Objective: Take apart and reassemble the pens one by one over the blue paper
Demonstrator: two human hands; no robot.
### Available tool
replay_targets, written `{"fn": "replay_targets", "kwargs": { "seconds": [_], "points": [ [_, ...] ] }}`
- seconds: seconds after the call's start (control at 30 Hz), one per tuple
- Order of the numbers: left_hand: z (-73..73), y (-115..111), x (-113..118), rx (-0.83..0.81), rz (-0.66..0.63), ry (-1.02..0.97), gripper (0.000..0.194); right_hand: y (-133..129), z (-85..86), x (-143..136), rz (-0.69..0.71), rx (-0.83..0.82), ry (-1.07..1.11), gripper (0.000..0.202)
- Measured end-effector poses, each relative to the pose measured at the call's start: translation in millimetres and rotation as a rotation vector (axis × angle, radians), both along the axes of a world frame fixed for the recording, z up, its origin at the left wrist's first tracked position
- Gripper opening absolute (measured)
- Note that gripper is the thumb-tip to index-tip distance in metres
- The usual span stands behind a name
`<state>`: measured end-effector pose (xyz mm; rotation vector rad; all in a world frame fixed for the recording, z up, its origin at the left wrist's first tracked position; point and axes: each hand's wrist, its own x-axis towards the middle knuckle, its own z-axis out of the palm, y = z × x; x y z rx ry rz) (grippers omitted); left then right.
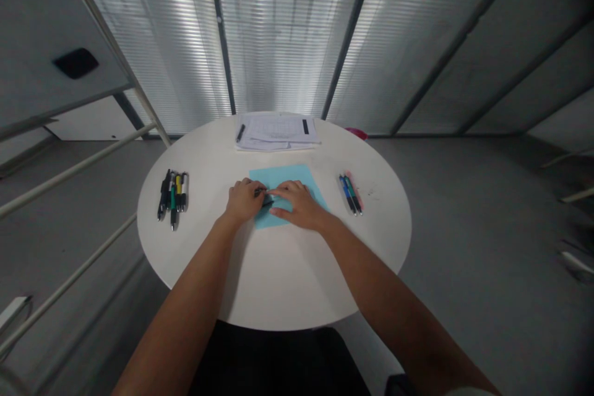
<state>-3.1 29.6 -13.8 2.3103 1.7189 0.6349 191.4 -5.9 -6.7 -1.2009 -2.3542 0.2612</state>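
Note:
A light blue sheet (297, 174) lies on the round white table (288, 284), under both hands. My left hand (244, 199) is over the sheet's left edge, its fingers curled round a small dark object (268, 203) whose details are too small to make out. My right hand (299, 203) rests over the middle of the sheet, fingers stretched out toward the left hand, thumb apart below. Its fingertips are close to the dark object; whether they touch it is unclear.
Several pens and markers (173, 195) lie at the table's left. Blue and green pens (351, 193) lie at the right beside a pink strip (356, 190). A stack of papers (278, 132) with a dark pen (240, 133) is at the far edge. White rails (83, 164) stand left.

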Motion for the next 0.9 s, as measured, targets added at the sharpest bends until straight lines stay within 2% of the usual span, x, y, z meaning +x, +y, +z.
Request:
{"fn": "replay_targets", "kwargs": {
  "seconds": [0.07, 0.17, 0.27, 0.47, 0.67, 0.9],
  "points": [
    [0.2, 0, 0, -0.007, -0.004, 0.005, 0.029, -5, 1.1, -5, 0.015, -0.006, -0.062, 0.059],
    [-0.6, 1, -1, -0.013, -0.004, 0.005, 0.028, -7, -0.2, -11, -0.007, 0.0, -0.127, 0.062],
    [-1.7, 2, -1, -0.012, 0.0, 0.013, 0.028, -7, -2.4, -12, -0.033, 0.02, -0.132, 0.054],
    [-2.1, 2, 0, 0.009, 0.004, 0.034, 0.03, -1, -6.2, -11, -0.022, 0.047, -0.061, 0.023],
    [-1.5, 2, 0, -0.008, 0.016, 0.037, 0.029, 4, -8.5, -12, 0.019, 0.054, 0.017, 0.014],
    [-0.3, 2, 0, -0.013, 0.004, 0.009, 0.03, 11, -10.2, -4, 0.026, 0.048, 0.118, 0.015]
  ]
}}
